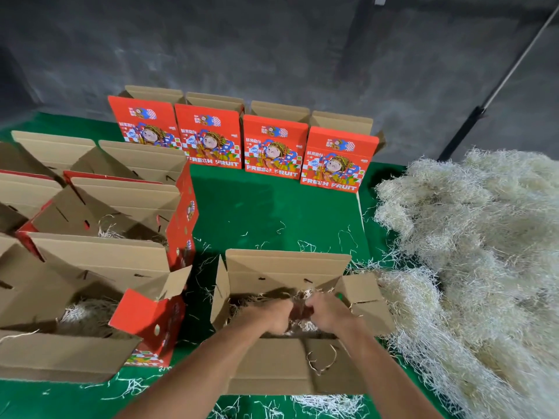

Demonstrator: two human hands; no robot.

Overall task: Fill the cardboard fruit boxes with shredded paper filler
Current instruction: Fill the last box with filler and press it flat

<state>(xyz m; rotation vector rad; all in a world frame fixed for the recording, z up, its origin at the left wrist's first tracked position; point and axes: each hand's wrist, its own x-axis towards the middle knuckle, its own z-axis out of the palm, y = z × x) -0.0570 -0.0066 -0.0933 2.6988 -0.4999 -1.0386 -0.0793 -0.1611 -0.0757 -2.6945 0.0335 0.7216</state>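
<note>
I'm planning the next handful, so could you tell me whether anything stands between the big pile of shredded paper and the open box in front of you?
Nothing visible blocks it. The shredded paper pile lies right beside the open box, whose right flap is folded outward toward it. Both hands, left and right, are already inside the box.

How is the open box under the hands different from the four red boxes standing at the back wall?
The open box lies with flaps spread, showing brown cardboard; the four red boxes stand upright, printed faces forward. The open box holds shredded paper, with both hands in it; what is inside the red boxes cannot be seen. All rest on the green surface.
</note>
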